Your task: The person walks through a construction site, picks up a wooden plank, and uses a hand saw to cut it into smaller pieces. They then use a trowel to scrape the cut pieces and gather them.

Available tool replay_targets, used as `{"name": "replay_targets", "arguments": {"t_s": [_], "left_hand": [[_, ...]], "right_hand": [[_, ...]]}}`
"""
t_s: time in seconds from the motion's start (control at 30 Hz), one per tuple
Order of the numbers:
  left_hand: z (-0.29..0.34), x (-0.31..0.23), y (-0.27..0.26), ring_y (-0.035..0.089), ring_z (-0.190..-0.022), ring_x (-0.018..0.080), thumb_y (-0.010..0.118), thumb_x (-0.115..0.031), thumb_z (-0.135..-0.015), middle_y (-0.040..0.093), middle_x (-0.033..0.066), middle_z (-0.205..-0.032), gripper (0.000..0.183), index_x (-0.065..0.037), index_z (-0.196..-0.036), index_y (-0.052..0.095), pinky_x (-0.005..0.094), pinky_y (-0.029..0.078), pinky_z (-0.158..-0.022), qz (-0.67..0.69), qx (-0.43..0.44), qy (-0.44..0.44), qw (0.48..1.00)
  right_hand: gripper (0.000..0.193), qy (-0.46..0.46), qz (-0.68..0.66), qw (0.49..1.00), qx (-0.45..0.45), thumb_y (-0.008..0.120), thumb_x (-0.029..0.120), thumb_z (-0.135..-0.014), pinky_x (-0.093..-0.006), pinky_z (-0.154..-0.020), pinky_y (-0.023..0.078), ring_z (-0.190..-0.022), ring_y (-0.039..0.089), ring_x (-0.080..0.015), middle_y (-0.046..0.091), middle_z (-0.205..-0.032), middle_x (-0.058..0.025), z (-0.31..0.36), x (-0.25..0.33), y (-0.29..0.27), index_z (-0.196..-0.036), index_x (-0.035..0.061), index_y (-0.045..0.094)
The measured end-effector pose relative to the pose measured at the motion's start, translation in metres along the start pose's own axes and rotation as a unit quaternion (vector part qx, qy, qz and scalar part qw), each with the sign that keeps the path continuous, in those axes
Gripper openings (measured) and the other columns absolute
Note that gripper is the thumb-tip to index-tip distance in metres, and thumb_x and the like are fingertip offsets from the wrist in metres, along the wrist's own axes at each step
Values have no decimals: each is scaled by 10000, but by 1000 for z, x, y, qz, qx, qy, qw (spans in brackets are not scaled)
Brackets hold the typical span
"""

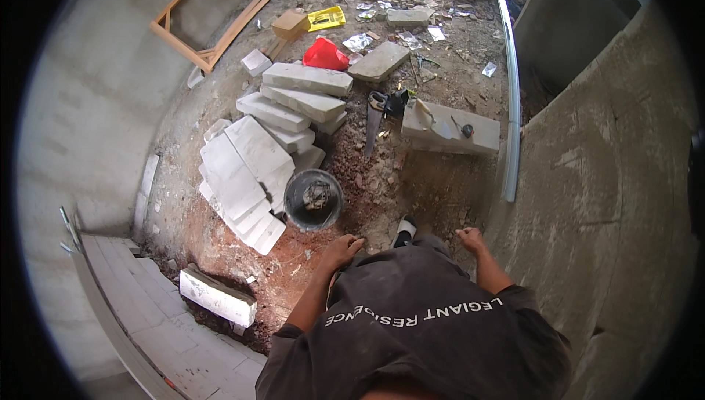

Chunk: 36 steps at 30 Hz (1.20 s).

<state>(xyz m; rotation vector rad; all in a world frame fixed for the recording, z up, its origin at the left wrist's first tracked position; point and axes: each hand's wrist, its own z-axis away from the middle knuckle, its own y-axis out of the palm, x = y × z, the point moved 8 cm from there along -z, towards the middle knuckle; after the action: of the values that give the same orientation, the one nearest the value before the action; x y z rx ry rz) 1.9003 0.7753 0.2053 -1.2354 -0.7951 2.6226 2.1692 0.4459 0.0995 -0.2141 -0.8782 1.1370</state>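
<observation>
My left hand [344, 249] hangs in front of my body on the left, fingers loosely bent and nothing visible in it. The nearest thing to it is a black bucket [340, 213] on the ground, with some grey material and what may be a tool inside. On the other side, my right hand [471, 239] is held out beside the rough wall [587, 202], its fingers slightly curled and apparently empty. Neither hand touches anything that I can see. One foot in a light sandal [408, 225] shows between them.
Pale blocks [242, 154] lie piled to the left of the bucket. A handsaw [374, 125] lies beyond it, near a block bearing small tools [470, 136]. A metal channel [510, 92] stands at right; a wooden frame [242, 15] leans far left. Litter covers the far ground.
</observation>
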Motion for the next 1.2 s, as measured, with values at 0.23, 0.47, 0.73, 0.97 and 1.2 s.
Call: {"name": "replay_targets", "arguments": {"t_s": [0.23,0.47,0.73,0.97,1.2], "left_hand": [[-80,-179,-44,593,-926,202,489,-264,-927,621,135,-964,311,13,-1022,592,311,448,-814,103,-2,153,983],[-105,-374,-177,594,-942,180,530,-83,-903,581,126,-1093,131,-25,-1015,567,316,477,-818,246,-51,471,845],[-62,-500,-313,619,-775,192,563,-115,-865,620,146,-927,136,-22,-954,604,310,483,-728,231,-99,788,562],[-132,-491,-414,608,-766,202,488,-71,-878,630,138,-892,179,13,-1000,588,325,477,-757,187,-214,791,541],[-272,-350,-523,597,-757,211,413,-27,-891,640,131,-858,233,48,-1045,571,341,470,-786,258,-482,451,705]], "right_hand": [[323,35,-50,992,-107,578,323,-821,-346,-697,440,-737,566,-191,610,-779,-79,-78,57,-137,-837,6,634],[314,73,-49,996,-22,601,284,-828,-340,-643,438,-695,512,-175,576,-753,-88,-114,13,-77,-794,-29,597],[362,15,96,995,11,593,330,-833,-366,-701,450,-734,554,-214,621,-806,-122,-188,55,-64,-858,-29,627],[352,-42,-37,991,-123,572,331,-836,-355,-627,418,-648,482,-176,536,-671,-64,-287,169,-160,-735,-6,559],[372,-23,-22,989,-148,584,360,-831,-300,-640,448,-682,556,-135,609,-736,-48,-303,319,-217,-875,-5,643]]}}
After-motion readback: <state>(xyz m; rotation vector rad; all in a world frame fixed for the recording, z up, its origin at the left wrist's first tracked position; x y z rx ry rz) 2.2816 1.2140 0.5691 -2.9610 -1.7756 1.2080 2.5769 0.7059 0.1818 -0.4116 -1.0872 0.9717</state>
